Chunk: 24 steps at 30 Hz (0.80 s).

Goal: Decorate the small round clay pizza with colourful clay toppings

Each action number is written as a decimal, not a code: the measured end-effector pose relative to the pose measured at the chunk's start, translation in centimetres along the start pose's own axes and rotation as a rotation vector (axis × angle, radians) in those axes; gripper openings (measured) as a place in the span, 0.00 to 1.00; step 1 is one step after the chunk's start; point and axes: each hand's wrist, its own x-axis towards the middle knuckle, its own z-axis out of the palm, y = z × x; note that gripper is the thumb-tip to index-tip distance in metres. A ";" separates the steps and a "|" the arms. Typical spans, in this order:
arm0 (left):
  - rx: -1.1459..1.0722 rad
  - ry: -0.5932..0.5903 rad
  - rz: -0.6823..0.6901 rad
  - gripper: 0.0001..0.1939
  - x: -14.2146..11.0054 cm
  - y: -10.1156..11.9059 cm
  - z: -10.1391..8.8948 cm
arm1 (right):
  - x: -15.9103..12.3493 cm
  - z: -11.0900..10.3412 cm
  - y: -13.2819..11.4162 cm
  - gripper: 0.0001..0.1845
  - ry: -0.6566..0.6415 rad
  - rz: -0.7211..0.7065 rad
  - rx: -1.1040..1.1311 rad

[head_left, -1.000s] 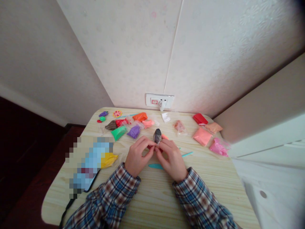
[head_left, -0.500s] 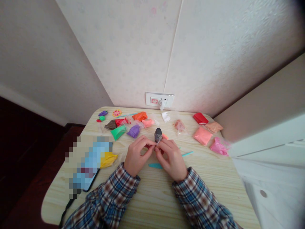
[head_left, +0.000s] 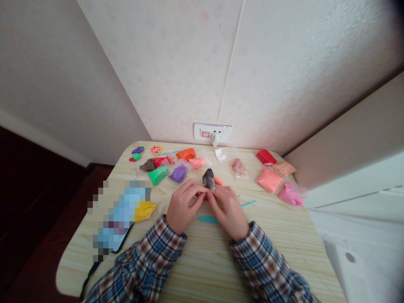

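Observation:
Between my two hands, over the middle of the table, is a small clear bag of black clay (head_left: 208, 179). Its near end is pinched by the fingertips of my left hand (head_left: 186, 204), and my right hand (head_left: 227, 208) pinches the same end from the other side. The black lump points away from me, toward the wall. A piece of orange clay (head_left: 218, 181) lies just beyond my right fingers. Under my right hand a blue flat modelling tool (head_left: 207, 219) is partly covered. Another thin blue stick (head_left: 249, 203) shows to its right.
Bags of green (head_left: 158, 175), purple (head_left: 178, 174) and yellow clay (head_left: 145, 211) lie left. At right are red (head_left: 266, 157), coral (head_left: 269, 180) and pink bags (head_left: 291, 194). A phone (head_left: 121, 219), blurred out, rests at the left edge. A wall socket (head_left: 212, 133) is behind the table (head_left: 202, 265).
The bag of black clay has tilted slightly and its clear film looks more crumpled. Both hands stay at nearly the same spot, fingertips closer together.

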 end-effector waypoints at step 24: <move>-0.063 0.087 -0.011 0.08 0.4 0.2 -0.6 | -0.2 -0.9 0.1 0.12 0.118 -0.112 -0.055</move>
